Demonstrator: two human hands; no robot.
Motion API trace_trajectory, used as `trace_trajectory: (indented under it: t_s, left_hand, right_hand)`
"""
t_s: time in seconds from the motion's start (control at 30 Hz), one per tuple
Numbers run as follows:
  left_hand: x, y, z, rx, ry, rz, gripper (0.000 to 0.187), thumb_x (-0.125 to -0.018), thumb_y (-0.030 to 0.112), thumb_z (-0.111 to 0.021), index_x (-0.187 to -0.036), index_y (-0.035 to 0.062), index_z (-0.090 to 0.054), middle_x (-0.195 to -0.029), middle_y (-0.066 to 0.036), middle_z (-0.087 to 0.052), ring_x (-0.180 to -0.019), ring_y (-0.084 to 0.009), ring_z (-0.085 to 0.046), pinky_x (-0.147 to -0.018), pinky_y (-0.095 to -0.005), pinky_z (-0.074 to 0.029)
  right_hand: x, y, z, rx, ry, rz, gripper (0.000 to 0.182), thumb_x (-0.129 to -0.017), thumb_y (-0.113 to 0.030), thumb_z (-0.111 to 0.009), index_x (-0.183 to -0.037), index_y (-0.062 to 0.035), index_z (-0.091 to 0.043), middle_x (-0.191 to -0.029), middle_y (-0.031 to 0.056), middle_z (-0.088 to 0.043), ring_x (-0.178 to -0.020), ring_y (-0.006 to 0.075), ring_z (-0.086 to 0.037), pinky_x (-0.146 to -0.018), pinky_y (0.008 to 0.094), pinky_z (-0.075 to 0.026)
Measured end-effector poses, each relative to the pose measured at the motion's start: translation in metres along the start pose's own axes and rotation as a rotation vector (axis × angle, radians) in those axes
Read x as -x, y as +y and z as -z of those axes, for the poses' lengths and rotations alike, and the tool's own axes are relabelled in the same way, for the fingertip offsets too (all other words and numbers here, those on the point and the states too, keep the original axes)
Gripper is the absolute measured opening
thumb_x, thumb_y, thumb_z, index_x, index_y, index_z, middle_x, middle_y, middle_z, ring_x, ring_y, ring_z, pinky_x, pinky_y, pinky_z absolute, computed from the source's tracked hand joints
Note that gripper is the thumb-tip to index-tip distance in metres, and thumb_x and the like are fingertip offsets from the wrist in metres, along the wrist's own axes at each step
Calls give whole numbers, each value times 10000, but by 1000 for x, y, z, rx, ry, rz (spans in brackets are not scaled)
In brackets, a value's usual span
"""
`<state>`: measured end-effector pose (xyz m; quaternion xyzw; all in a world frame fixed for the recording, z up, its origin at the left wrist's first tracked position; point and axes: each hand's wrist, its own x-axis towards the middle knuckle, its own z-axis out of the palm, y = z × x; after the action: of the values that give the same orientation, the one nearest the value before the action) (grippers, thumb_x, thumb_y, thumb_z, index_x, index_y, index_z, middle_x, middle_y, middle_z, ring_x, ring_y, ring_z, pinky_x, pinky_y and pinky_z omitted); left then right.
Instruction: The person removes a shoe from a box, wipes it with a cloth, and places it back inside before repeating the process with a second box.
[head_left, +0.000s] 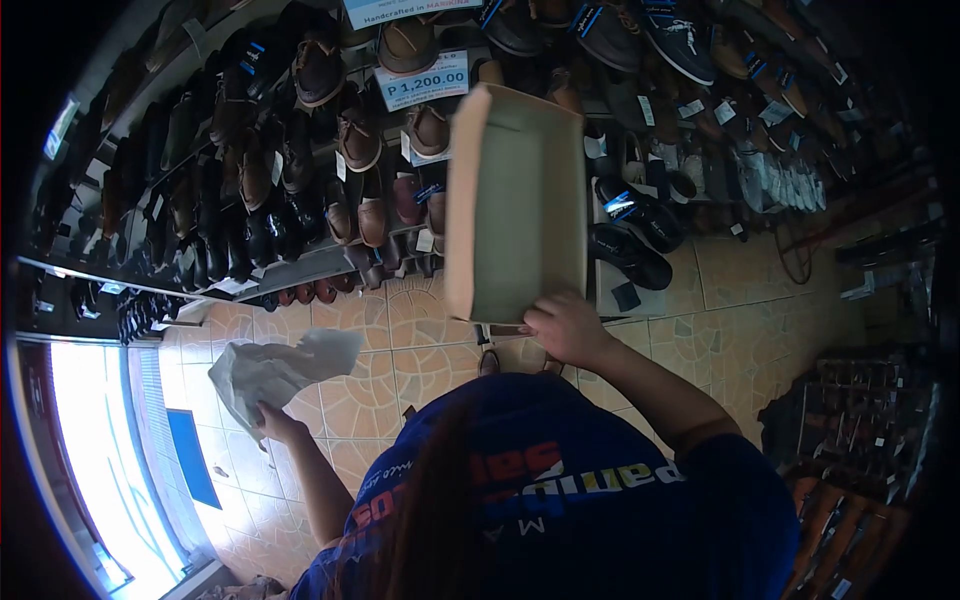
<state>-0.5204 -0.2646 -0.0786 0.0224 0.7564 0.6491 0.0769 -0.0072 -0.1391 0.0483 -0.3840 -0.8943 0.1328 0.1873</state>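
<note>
Shoes (318, 75) lining shelves (285, 268); price sign (424, 82) among them; tiled floor (362, 398); blue rectangle (193, 458) beside bright opening (95, 440).

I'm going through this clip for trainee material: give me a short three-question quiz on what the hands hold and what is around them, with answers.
1. Multiple choice: what does the left hand hold?
A) a black leather shoe
B) a crumpled, thin whitish sheet
C) a blue plastic bag

2. True or false: the right hand grips the near end of an open, rectangular brown cardboard box, and no shoes are visible inside it.

3. Fill in the blank: the light-blue and white price sign left of the box's far end reads P ____.

Key: 1. B; 2. true; 3. 1,200.00
</note>
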Motion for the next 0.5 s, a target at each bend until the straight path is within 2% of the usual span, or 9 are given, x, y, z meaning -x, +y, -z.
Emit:
trace_trajectory:
  t_s: [0.03,0.17,0.27,0.43,0.5]
  left_hand:
    - [4,0,-9,-35,42,8,530,-836,242,-607,-1195,-98,-417,-1114,-197,-530,-955,-262,-554,-829,-340,-455]
    - [14,1,-35,50,-120,-48,496,-843,230,-603,-1190,-76,-425,-1125,-188,-525,-969,-259,-551,-822,-339,-460]
    - [37,25,-56,104,-234,0,541,-868,251,-565,-1237,-96,-375,-1218,-191,-480,-1047,-256,-513,-907,-349,-406]
    - [67,63,-81,331,-390,83,471,-885,212,-546,-1256,-24,-376,-1218,-174,-477,-1101,-249,-493,-940,-376,-409]
    - [84,83,-88,489,-514,172,439,-901,203,-517,-1262,-3,-375,-1227,-167,-475,-1123,-254,-486,-955,-400,-403]
  right_hand:
    - [12,12,-15,75,-39,-15,101,-769,-181,-571,-767,-88,-533,-735,47,-530,-741,238,-555,-662,368,-424]
    - [37,43,-60,131,-86,-114,55,-757,-133,-514,-794,-100,-539,-777,50,-521,-803,231,-547,-691,360,-422]
    - [50,46,-81,142,-208,-147,111,-738,-119,-514,-839,-101,-557,-823,56,-527,-866,230,-539,-735,366,-419]
    - [59,47,-84,153,-396,-193,268,-760,-155,-537,-1019,-112,-592,-900,85,-551,-937,236,-535,-802,369,-415]
    - [53,41,-73,116,-218,-191,333,-781,-218,-561,-1099,-118,-573,-954,104,-554,-964,257,-531,-830,363,-411]
